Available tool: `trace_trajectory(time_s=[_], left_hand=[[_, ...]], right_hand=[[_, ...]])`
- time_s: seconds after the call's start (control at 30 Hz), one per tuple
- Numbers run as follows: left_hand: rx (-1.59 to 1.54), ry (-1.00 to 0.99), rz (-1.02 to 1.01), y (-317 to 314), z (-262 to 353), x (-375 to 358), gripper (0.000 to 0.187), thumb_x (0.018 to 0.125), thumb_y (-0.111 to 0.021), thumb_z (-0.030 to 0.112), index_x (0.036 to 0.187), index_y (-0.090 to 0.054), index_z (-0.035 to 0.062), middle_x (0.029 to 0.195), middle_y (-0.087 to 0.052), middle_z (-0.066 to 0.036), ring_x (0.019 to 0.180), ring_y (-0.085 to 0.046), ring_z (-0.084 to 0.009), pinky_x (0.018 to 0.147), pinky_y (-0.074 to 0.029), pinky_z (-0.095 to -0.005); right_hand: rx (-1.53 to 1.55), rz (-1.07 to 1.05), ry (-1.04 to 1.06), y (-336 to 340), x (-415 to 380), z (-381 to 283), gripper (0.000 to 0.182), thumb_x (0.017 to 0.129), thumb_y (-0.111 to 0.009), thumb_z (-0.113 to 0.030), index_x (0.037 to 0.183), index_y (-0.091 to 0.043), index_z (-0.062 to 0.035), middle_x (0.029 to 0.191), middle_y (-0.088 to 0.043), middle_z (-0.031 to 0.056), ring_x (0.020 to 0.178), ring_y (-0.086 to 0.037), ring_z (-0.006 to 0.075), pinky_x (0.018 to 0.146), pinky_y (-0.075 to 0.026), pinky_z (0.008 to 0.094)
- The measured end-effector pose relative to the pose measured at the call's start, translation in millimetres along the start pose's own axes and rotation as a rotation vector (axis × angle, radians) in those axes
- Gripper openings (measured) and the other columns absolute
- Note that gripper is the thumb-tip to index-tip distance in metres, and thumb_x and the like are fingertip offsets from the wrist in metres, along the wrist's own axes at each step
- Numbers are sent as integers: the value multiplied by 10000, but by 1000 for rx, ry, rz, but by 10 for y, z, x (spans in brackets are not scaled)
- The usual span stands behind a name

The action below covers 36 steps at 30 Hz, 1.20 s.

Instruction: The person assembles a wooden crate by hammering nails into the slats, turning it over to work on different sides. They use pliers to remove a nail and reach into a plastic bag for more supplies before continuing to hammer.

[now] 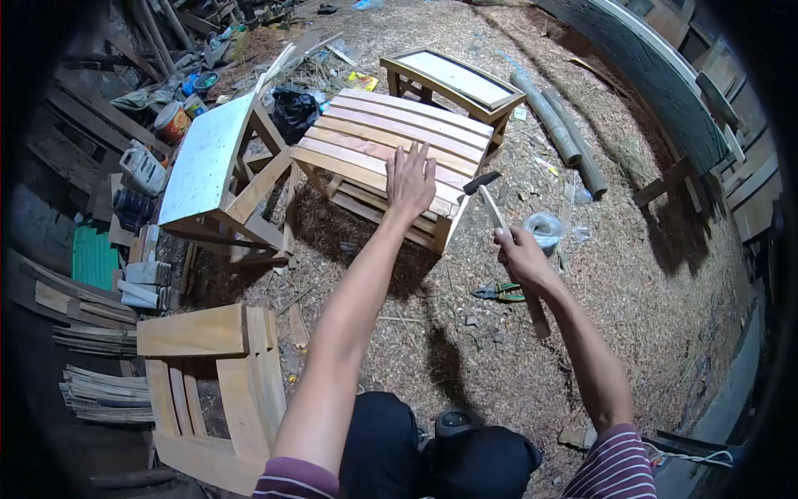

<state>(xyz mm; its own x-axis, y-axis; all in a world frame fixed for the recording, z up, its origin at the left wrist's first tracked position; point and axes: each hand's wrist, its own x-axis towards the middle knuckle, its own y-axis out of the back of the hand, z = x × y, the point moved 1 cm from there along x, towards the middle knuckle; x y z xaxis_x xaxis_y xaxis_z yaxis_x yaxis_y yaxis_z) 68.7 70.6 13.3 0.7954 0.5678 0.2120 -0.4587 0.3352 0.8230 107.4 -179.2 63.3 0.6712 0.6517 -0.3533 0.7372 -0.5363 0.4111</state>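
Note:
My left hand (409,181) lies palm down, fingers stretched out, near the front edge of a slatted wooden table (366,112). The table's top is made of pale parallel slats, with a lower slatted shelf underneath. To the right, my right hand (524,256) is closed around the wooden handle of a hammer (490,202). The dark hammer head is close to the table's front right corner, overlapping it slightly in this view. Pliers (499,293) with green handles lie on the ground below my right hand. A roll wrapped in clear plastic (544,226) sits just beyond that hand.
A white-topped stool (204,150) stands left of the table, and a wood-framed table with a white panel (453,76) stands behind it. Two long pipes (555,125) lie at the right. A wooden frame (195,333) is at lower left, near stacked slats (104,391). Shavings cover the ground.

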Motion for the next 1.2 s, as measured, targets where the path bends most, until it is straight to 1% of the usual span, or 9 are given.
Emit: trace_trajectory(time_s=[0.17, 0.27, 0.4, 0.5, 0.63, 0.83, 0.9, 1.07, 1.2], left_hand=[[187, -48, 81, -114, -20, 22, 592, 977, -225, 470, 1462, -276, 134, 1530, -227, -88, 1417, -162, -311, 1157, -65, -467], [234, -18, 50, -35, 41, 15, 588, 976, -239, 467, 1461, -279, 137, 1528, -234, -79, 1415, -172, -304, 1158, -77, -464], [238, -17, 71, -66, 37, -4, 574, 974, -257, 458, 1456, -297, 150, 1524, -247, -69, 1410, -193, -302, 1157, -89, -463], [225, -16, 84, -66, 24, 4, 567, 968, -276, 457, 1452, -313, 164, 1520, -259, -67, 1406, -204, -304, 1156, -95, -458], [228, -11, 81, -63, 40, 10, 573, 959, -304, 461, 1456, -306, 176, 1519, -262, -65, 1405, -204, -306, 1157, -94, -457], [223, -7, 83, -58, 46, 11, 583, 953, -316, 464, 1459, -300, 173, 1522, -257, -66, 1410, -192, -298, 1157, -83, -458], [230, -10, 82, -55, 40, 20, 583, 953, -316, 463, 1459, -299, 173, 1523, -254, -68, 1411, -191, -297, 1157, -82, -459], [231, -9, 67, -53, 51, 15, 587, 953, -314, 462, 1462, -289, 173, 1528, -240, -69, 1413, -181, -296, 1156, -79, -460], [275, 5, 21, -38, 55, -8, 599, 952, -303, 472, 1471, -264, 175, 1531, -228, -66, 1414, -172, -299, 1155, -77, -467]], right_hand=[[-315, -55, 23, 35, 0, 16, 352, 975, -461, -311, 881, -548, 17, 630, -493, 28, 581, -475, 139, 549, -412, 344], [66, -173, -138, 93, 21, -44, 341, 975, -485, -341, 873, -544, -20, 624, -437, -27, 567, -398, 83, 493, -340, 282], [37, -340, -60, 194, 108, -15, 295, 981, -483, -323, 870, -526, -54, 597, -395, -50, 493, -340, 60, 427, -286, 257], [139, -263, -170, 314, 112, -129, 279, 986, -475, -309, 861, -500, -61, 593, -401, -55, 437, -314, 46, 370, -236, 244], [-118, -293, -25, 229, 115, -126, 289, 981, -487, -304, 873, -525, -39, 606, -402, -55, 494, -350, 59, 426, -277, 258], [46, -199, -101, 264, 145, -110, 295, 973, -498, -298, 875, -534, -22, 611, -403, -45, 564, -368, 67, 487, -313, 273], [-210, -275, 62, 238, 117, -123, 297, 970, -504, -304, 856, -529, -30, 608, -406, -47, 542, -376, 67, 468, -309, 265], [43, -203, -128, 293, 123, -179, 267, 969, -510, -305, 881, -508, -53, 622, -381, -63, 516, -339, 49, 433, -262, 237], [-165, -262, 46, 220, 107, -95, 284, 959, -516, -286, 888, -553, -14, 638, -465, -6, 595, -435, 92, 518, -365, 286]])
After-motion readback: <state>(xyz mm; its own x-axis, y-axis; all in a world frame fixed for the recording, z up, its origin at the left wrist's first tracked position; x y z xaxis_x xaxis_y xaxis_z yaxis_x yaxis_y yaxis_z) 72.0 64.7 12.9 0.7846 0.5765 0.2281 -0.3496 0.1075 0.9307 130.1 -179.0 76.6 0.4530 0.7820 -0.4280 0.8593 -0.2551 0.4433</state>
